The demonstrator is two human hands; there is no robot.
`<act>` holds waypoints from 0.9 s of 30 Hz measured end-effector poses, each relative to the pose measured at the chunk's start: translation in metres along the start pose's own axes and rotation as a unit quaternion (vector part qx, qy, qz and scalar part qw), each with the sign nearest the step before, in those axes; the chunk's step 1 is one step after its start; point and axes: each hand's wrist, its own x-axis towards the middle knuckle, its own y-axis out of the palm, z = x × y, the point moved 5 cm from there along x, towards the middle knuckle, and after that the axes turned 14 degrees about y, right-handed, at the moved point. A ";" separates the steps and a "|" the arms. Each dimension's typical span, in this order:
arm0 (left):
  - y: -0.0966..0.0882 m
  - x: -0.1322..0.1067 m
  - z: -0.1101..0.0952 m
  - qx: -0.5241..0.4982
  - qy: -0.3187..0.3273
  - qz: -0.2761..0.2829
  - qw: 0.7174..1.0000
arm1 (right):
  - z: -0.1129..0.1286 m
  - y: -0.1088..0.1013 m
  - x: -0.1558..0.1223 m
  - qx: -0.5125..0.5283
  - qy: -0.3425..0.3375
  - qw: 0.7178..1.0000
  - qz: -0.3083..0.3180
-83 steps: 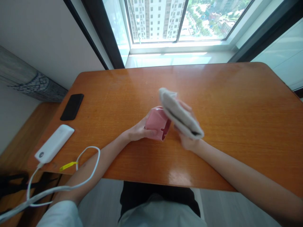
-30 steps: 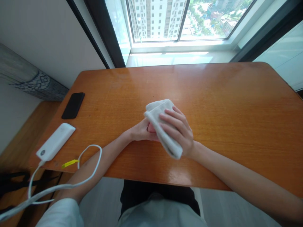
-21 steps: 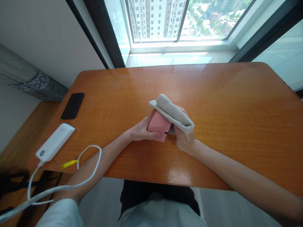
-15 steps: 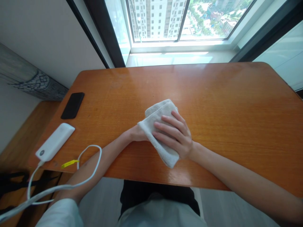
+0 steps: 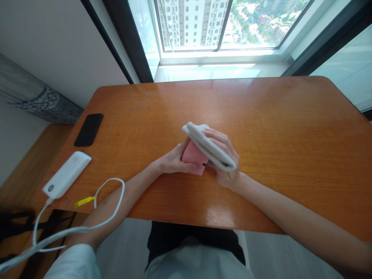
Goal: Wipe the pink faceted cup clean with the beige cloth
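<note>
My left hand point(image 5: 174, 162) wraps around a pink faceted cup point(image 5: 193, 155), which lies tilted on its side just above the table. Its far side is partly hidden behind the cloth. My right hand point(image 5: 224, 161) grips a folded off-white towelling cloth point(image 5: 208, 146), held edge-on and pressed against the top of the cup. The fingers of that hand curl over the cloth. Both hands are close together near the middle of the orange wooden table point(image 5: 261, 116).
A black phone point(image 5: 88, 130) and a white power bank point(image 5: 66, 174) lie at the table's left side. A white cable point(image 5: 114, 201) runs from the power bank across my left forearm, with a yellow tag point(image 5: 85, 201) beside it. A large window lies beyond the far edge.
The cloth has lifted off the cup and turned edge-on, so the pink cup shows again. My right hand has rotated with the cloth, and my left hand still grips the cup.
</note>
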 end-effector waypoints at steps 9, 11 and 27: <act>0.003 0.000 -0.001 0.044 -0.033 0.022 0.998 | 0.017 0.004 -0.008 -0.071 -0.121 0.990 0.028; 0.004 0.000 -0.002 0.025 -0.026 0.025 0.999 | 0.011 0.002 -0.004 -0.033 -0.077 0.996 0.019; 0.003 -0.001 -0.004 0.004 -0.018 0.001 1.000 | 0.008 -0.002 0.003 -0.013 -0.012 0.999 -0.031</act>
